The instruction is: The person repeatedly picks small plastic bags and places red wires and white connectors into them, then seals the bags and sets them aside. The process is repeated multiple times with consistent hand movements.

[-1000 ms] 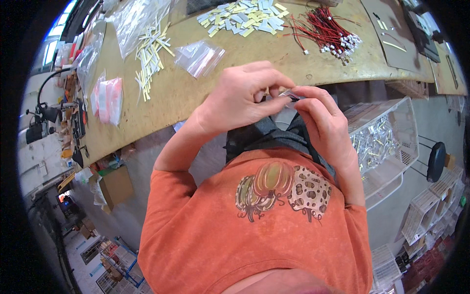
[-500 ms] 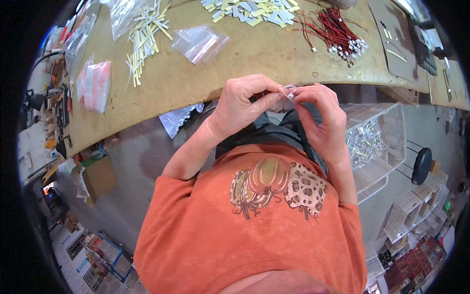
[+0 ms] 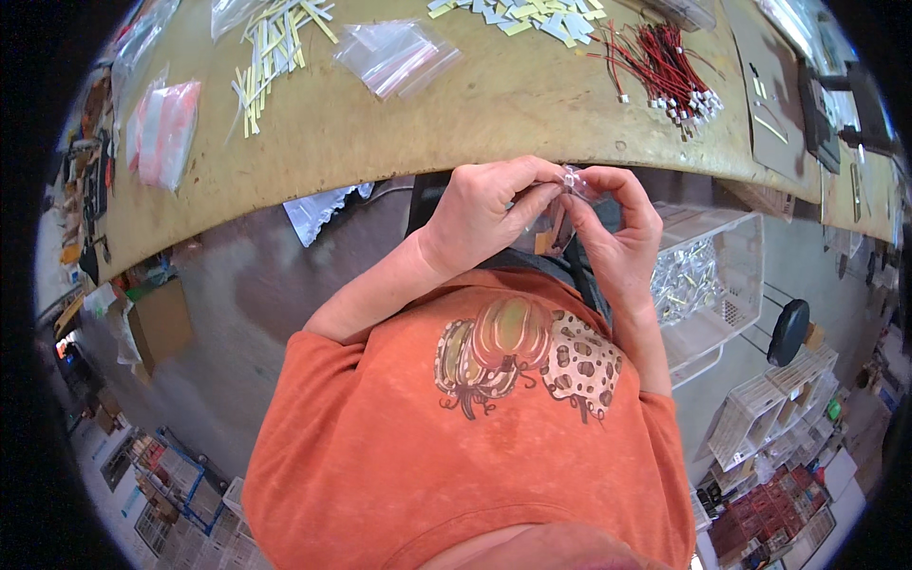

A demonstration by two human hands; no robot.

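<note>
Just off the table's near edge, my left hand [image 3: 492, 204] and my right hand [image 3: 619, 217] meet at a small clear plastic bag [image 3: 574, 180]. Thumb and fingers of each are pinched on its top edge. Part of the bag hangs below, between the two hands. A small whitish bit shows at the pinch, too small to name. On the table beyond lie a pile of red and black wires with white connectors [image 3: 673, 81], a stack of flat zip bags [image 3: 394, 55], yellow and grey strips [image 3: 275, 62] and short flat pieces [image 3: 532, 14].
The yellowish worktable [image 3: 370, 133] curves across the front. Pink-tinted bags [image 3: 164, 133] lie at its left. Below right stands a white plastic crate [image 3: 727, 275] with many small filled bags. Farther right are a black stool [image 3: 788, 332] and stacked crates [image 3: 769, 404]. A cardboard box [image 3: 160, 323] stands on the floor at left.
My head view has shifted, so table things sit higher in the picture. My hands stay together on the bag, and more of it now hangs between them.
</note>
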